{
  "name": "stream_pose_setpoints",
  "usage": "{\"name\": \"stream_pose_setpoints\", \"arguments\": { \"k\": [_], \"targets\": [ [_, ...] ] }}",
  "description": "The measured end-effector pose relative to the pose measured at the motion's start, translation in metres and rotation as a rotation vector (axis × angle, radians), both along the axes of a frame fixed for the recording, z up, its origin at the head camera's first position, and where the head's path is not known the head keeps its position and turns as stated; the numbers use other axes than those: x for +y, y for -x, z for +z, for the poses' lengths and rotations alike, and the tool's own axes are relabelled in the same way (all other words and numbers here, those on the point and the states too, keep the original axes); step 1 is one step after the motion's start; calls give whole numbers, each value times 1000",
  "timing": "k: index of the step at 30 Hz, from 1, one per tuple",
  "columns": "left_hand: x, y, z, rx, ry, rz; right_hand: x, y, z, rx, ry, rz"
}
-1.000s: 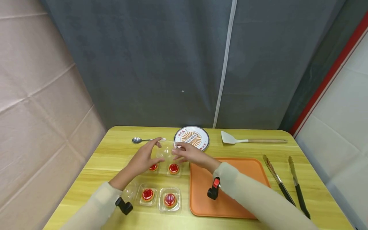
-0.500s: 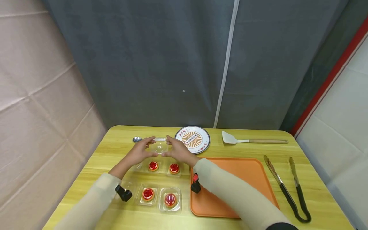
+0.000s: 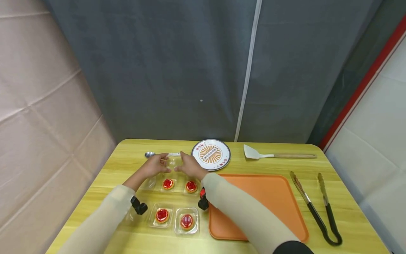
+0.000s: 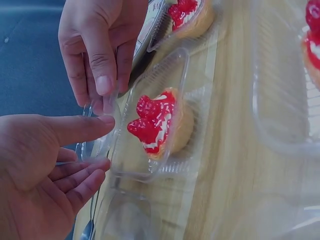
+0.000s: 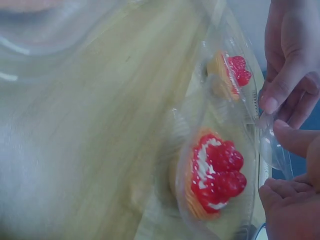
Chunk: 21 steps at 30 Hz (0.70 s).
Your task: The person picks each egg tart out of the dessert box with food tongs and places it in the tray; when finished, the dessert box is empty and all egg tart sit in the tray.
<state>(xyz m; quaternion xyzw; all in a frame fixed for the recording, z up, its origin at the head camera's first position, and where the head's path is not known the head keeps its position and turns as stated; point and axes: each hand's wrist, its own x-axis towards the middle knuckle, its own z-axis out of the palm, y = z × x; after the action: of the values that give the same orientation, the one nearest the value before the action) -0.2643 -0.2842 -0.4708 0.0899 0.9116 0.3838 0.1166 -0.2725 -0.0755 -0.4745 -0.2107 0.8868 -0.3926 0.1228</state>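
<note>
Clear plastic lid [image 3: 174,161] was held between both hands over the far part of the yellow table [image 3: 133,165], just behind two tarts [image 3: 168,184] with red topping. One side of it was pinched between the thumb and fingers of the left hand [image 3: 154,165]; the opposite side was pinched likewise by the right hand [image 3: 190,166]. Whether the lid was joined to a container could not be told. Two nearer tarts [image 3: 187,222] were set side by side, each in a clear container. A spoon [image 3: 149,154] was partly covered by the left hand, and a round plate [image 3: 211,155] was placed near the right hand. An orange tray [image 3: 263,190] was partly covered by the right sleeve [image 3: 244,211]; beyond it were laid a white spatula [image 3: 269,155] and, farther right, black-handled tongs [image 3: 312,207].
</note>
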Motion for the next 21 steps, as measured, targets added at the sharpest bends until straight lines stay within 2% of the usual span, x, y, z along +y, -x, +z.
{"name": "stream_pose_setpoints", "arguments": {
  "k": [11,21],
  "targets": [
    [-1,4,-4,-46,-11,14,-6,2,-10,-1,-72,-21],
    [-2,4,-3,-43,-1,11,-4,3,-13,-5,-51,-33]
  ]
}}
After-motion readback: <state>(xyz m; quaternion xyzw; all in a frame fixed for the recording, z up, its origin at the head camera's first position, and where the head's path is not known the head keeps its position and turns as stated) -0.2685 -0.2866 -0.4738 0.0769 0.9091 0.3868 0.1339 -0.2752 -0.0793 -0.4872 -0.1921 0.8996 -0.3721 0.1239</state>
